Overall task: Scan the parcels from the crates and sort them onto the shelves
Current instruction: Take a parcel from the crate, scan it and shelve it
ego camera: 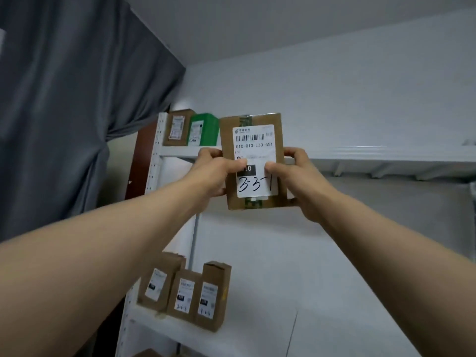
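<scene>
A brown cardboard parcel [253, 161] with a white barcode label marked "3-3-1" is held upright in front of the top shelf [373, 154]. My left hand [215, 173] grips its left edge with the thumb on the label. My right hand [301, 179] grips its right edge and lower corner, thumb also on the label. The parcel's lower half hangs below the shelf's front edge. Just left of it on that shelf stand a brown parcel [177, 127] and a green parcel [203, 130].
The white metal rack's upright [154, 155] rises at the left. Three brown labelled parcels [185, 292] stand on a lower shelf [164, 328]. A grey curtain [64, 112] hangs left of the rack. A pale wall lies behind.
</scene>
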Motion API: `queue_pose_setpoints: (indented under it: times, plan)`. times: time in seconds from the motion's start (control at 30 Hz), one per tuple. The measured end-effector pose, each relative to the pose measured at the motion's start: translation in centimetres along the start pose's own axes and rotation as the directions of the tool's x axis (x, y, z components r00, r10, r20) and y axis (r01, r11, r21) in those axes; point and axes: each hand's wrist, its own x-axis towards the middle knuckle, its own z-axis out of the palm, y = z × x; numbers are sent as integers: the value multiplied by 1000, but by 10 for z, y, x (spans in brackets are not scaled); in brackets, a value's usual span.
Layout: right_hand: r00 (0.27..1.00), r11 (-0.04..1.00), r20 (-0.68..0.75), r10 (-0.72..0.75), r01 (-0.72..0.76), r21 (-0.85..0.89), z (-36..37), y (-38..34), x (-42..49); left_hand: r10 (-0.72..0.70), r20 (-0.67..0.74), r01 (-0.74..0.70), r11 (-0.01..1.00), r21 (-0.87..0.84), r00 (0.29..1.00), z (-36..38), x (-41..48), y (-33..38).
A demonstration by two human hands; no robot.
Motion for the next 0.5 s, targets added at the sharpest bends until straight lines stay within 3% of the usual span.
queue_pose_setpoints:
  times: [0.13,0.27,0.5]
  plan:
    - [989,992,-75,-127,129,18,10,-14,42,95,61,-98,994,46,994,-5,39,19]
    - [979,981,-97,-181,187,59,27,-4,92,104,115,-118,985,125,988,-5,88,17]
    - [931,938,-119,-346,345,-30,49,18,188,204,42,-206,977,48,978,-8,201,-8]
